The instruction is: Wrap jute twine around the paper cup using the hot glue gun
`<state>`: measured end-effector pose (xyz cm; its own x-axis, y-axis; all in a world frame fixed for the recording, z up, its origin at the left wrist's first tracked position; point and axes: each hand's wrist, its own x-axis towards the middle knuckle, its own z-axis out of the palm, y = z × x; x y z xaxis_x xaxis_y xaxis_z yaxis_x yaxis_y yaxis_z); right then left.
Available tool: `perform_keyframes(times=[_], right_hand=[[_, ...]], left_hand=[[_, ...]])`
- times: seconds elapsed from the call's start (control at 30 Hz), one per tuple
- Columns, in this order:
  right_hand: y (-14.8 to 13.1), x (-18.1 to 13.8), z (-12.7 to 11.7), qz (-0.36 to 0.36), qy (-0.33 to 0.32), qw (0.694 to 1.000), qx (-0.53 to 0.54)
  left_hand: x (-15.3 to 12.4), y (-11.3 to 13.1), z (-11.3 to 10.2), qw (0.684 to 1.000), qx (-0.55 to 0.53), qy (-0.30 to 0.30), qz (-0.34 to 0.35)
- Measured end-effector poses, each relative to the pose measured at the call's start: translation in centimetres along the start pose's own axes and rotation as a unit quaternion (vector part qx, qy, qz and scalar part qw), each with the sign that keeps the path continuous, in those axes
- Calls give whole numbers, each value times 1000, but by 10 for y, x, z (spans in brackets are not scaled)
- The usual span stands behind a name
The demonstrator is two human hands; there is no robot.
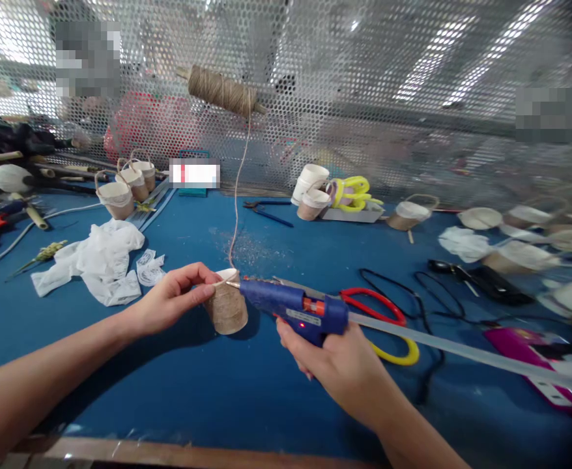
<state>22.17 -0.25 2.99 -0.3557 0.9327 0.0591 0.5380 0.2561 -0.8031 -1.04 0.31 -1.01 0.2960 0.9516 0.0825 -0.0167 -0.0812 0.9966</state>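
My left hand (pixel 176 296) is closed, thumb and fingers pinching the rim of a small brown burlap-wrapped cup (pixel 228 311). Jute twine (pixel 238 195) runs from a spool (pixel 221 90) hung on the mesh down to that rim. My right hand (pixel 339 361) grips a blue glue gun (pixel 273 298) by its handle, and a small red light shows on its side. Its metal nozzle points left at the cup's rim, touching or nearly so. From the rear of the gun a long clear glue stick (pixel 423 339) sticks out.
Red-and-yellow scissors (pixel 398 352) lie beyond my right hand, near black cords. White lace (pixel 98 260) and handled cups (pixel 116 198) stand at left. Pliers (pixel 271 212), stacked cups (pixel 310 182) and a yellow-handled tool (pixel 354 193) sit at the back. More cups (pixel 408 215) are at right.
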Motion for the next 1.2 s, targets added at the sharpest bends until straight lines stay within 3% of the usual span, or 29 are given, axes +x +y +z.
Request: perform_keyframes(times=[0.27, 0.6, 1.2], right_hand=[[-4, 0, -1, 19, -22, 1000, -9], [1, 5, -7, 92, -23, 995, 38], [1, 9, -7, 87, -38, 995, 44]], left_hand=[[0, 2, 1, 1000, -1, 1, 2], [-1, -2, -2, 1000, -1, -9, 10], [-2, -1, -2, 1000, 1, -10, 8]])
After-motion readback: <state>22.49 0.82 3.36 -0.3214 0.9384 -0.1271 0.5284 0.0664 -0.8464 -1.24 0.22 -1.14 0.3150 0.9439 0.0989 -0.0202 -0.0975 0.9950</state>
